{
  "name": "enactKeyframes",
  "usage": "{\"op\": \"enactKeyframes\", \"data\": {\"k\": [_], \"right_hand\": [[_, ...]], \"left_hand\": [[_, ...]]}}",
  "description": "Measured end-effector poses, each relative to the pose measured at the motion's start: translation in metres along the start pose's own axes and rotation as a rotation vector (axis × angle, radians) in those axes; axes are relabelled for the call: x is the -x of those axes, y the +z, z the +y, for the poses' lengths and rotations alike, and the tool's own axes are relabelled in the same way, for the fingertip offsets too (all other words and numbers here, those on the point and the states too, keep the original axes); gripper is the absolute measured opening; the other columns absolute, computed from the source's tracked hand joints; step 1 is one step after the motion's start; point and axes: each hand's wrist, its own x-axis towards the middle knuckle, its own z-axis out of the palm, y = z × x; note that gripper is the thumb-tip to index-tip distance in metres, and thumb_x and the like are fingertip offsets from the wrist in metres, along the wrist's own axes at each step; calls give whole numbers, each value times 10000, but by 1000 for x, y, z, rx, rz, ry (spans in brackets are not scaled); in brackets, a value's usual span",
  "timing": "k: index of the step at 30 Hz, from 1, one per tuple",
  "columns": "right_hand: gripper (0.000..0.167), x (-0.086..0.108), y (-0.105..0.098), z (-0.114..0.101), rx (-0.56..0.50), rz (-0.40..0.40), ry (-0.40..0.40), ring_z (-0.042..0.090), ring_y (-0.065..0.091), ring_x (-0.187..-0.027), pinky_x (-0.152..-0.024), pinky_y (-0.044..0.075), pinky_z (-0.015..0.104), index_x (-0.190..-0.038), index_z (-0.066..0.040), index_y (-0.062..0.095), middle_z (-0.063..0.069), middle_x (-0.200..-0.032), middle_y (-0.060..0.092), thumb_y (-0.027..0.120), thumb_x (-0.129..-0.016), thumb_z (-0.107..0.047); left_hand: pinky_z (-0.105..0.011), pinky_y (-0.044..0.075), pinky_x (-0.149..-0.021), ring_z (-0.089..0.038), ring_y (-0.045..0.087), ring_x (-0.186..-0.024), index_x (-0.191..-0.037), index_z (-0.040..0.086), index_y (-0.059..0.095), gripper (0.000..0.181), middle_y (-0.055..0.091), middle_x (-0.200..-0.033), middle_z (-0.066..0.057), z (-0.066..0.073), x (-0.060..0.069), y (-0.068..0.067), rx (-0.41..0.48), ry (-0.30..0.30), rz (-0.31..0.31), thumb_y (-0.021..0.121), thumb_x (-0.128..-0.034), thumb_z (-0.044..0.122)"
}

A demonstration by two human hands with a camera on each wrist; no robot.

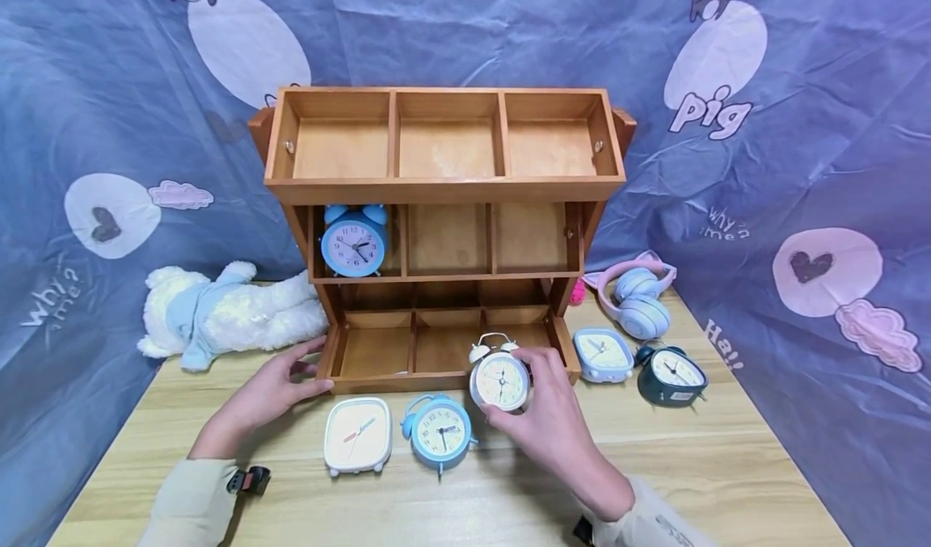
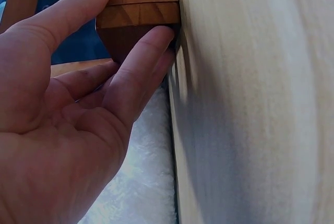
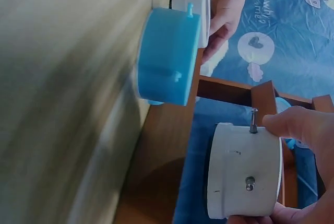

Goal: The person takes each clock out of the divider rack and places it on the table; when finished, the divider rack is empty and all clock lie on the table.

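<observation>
My right hand pinches a round white twin-bell alarm clock by its rim, its face toward me, at the front board of the wooden shelf's bottom tier. In the right wrist view the same clock's white casing shows its metal feet. My left hand holds the shelf's lower left front corner, thumb and fingers on either side of the wood. On the table before the shelf stand a square white clock and a light-blue twin-bell clock. Another blue alarm clock sits in the middle tier's left compartment.
To the right are a light-blue square clock, a dark green alarm clock and pink-and-blue headphones. A white plush toy lies left of the shelf. Blue patterned cloth hangs behind.
</observation>
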Motion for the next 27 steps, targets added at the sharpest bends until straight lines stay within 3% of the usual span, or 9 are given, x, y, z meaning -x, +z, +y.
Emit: {"op": "enactKeyframes", "data": {"k": [6,11,19,27], "right_hand": [[819,9,1,8,19,-66,54,276,655,-1188,-1032,579,515,-1400,-37,677,106,-1335,637,1056,-709,-260],[850,19,2,12,27,-121,79,255,666,-1177,-1037,589,511,-1406,-45,682,89,-1314,638,1072,-690,-287],[842,27,6,19,48,-136,73,249,680,-1183,-1044,601,511,-1378,-55,693,63,-1286,647,1079,-667,-288],[773,32,10,24,62,-156,72,202,671,-1147,-999,588,441,-1336,-67,730,18,-1223,650,1062,-665,-261]], "left_hand": [[-329,593,-948,-441,689,-1341,-1700,-27,410,853,513,-1689,-299,-1,0,0,1,1,0,834,-1035,299],[-361,596,-971,-449,685,-1347,-1700,-28,408,852,507,-1693,-301,-1,2,-1,6,1,-2,833,-1036,296],[-433,597,-1009,-457,677,-1359,-1703,-24,404,848,501,-1699,-299,1,3,-1,7,-2,-5,828,-1041,291],[-423,596,-1013,-438,685,-1353,-1708,-17,400,861,507,-1699,-288,0,1,0,1,1,-5,831,-1038,310]]}}
